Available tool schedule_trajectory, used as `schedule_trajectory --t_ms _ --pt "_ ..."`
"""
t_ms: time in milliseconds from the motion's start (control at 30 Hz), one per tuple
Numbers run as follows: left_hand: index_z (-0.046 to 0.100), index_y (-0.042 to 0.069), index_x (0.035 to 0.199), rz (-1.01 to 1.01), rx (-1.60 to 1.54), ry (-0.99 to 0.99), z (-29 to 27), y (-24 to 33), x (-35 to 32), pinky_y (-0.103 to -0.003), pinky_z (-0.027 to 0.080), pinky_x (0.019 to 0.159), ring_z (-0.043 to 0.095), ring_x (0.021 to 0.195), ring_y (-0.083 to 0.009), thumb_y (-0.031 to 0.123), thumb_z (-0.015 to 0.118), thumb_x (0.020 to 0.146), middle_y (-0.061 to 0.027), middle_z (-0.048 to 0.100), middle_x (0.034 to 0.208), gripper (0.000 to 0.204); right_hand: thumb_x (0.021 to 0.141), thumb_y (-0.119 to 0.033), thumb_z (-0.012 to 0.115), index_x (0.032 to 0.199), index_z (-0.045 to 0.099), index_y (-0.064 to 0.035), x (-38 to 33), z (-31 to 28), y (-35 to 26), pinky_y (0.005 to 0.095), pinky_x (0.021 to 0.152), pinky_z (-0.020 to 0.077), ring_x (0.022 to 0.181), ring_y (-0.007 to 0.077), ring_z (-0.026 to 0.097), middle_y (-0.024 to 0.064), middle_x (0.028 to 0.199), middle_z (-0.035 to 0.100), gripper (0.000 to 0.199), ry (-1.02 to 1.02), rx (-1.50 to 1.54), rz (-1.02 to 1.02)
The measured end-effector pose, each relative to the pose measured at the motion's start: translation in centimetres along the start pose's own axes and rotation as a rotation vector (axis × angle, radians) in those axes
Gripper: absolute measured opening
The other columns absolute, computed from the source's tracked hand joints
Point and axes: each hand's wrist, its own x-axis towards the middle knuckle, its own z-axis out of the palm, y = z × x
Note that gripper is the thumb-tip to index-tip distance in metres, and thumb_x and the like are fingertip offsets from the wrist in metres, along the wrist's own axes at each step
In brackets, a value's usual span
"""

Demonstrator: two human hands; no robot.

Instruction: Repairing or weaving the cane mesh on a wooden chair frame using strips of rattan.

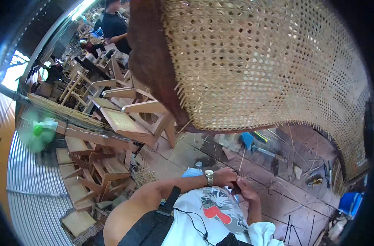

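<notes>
A large panel of woven cane webbing (252,69) set in a dark wooden frame (150,53) fills the upper right of the view. Short cane ends stick out along its edge. Below it, close to my shirt, my left hand (226,177), with a wristwatch (209,178), is closed. Against it, my right hand (248,191) is closed too, fingertips meeting the left's. Something small and dark shows between them, too hidden to name. A thin pale cane strand (241,159) rises just above the hands; whether they grip it I cannot tell. Neither hand touches the panel.
Wooden chair frames (129,119) are stacked at left, above more chairs (98,172). A green fan (38,130) spins beside them. A blue-headed tool (247,140), scissors (315,181) and cane scraps (144,176) lie about the floor. Another person (114,28) stands at the back.
</notes>
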Motion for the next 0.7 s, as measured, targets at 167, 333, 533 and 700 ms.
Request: schedule_trajectory --t_ms 167,333,533,700 --pt "0.061 0.008 0.101 -0.102 -0.339 0.078 -3.1 -0.6 -3.2 -0.046 0.048 0.074 0.063 0.088 -0.0329 0.033 0.074 0.072 -0.0113 0.065 0.096 0.04 0.098 -0.05 0.048 0.125 0.052 -0.008 1.4 4.3 -1.8 0.0214 0.056 0.0424 0.063 0.0059 0.05 0.0002 0.092 0.058 0.05 0.032 -0.251 -0.069" --pt "0.059 0.007 0.113 0.093 -0.127 0.384 -5.1 -2.9 -6.0 -0.044 0.05 0.082 0.063 0.095 -0.0354 0.035 0.078 0.072 -0.0135 0.065 0.101 0.053 0.099 -0.038 0.051 0.114 0.057 -0.0059 2.7 6.1 1.2 0.0234 0.05 0.0397 0.055 0.0068 0.048 0.0014 0.078 0.06 0.036 0.189 -0.27 -0.119" --pt "0.067 0.004 0.093 -0.041 -0.48 0.311 -16.7 -0.5 -14.5 -0.034 0.052 0.071 0.065 0.081 -0.0226 0.02 0.078 0.078 -0.013 0.066 0.092 0.025 0.096 -0.024 0.052 0.093 0.055 -0.0033 4.8 10.5 6.9 0.0255 0.05 0.042 0.054 0.0101 0.051 0.0035 0.071 0.058 0.021 0.949 -0.186 -0.213" --pt "0.069 0.003 0.088 0.068 -0.471 0.677 -29.6 6.0 -22.5 -0.035 0.052 0.072 0.065 0.078 -0.0251 0.016 0.077 0.072 -0.0116 0.068 0.086 0.022 0.093 -0.019 0.054 0.089 0.055 -0.0038 7.1 12.0 11.6 0.0278 0.047 0.042 0.053 0.0119 0.052 0.0041 0.066 0.055 0.015 1.153 0.039 -0.186"
